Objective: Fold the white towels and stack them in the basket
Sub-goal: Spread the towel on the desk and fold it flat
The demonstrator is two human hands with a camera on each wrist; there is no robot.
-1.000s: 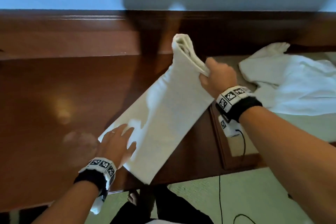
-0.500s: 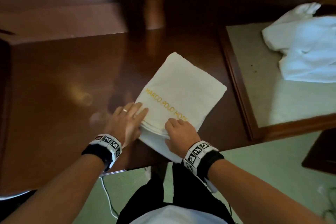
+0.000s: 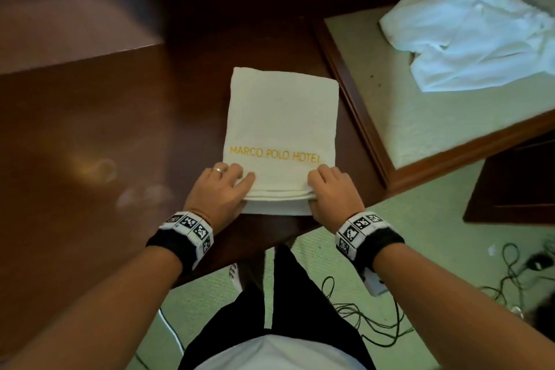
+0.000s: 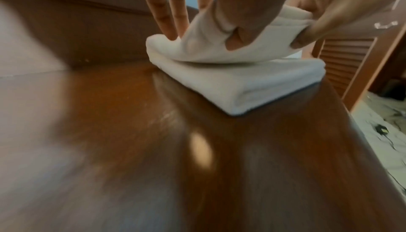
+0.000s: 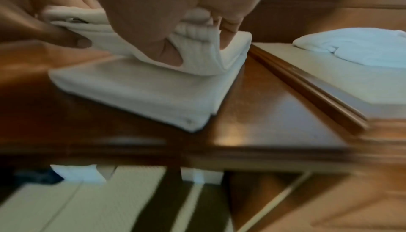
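We held the folded white towel with gold hotel lettering (image 3: 280, 129) on the glossy brown wooden desk (image 3: 90, 144), left hand (image 3: 220, 189) and right hand (image 3: 330, 192) pinching its lifted near layers; uneven lifting could skew the fold.

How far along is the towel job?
Done: one towel lies folded into a rectangle on the wooden table. In hand: the left hand and right hand each pinch its near upper layers, lifted off the lower ones in the wrist views. Left: the crumpled towel on the side surface is unfolded. No basket is in view, so nothing looks stacked.
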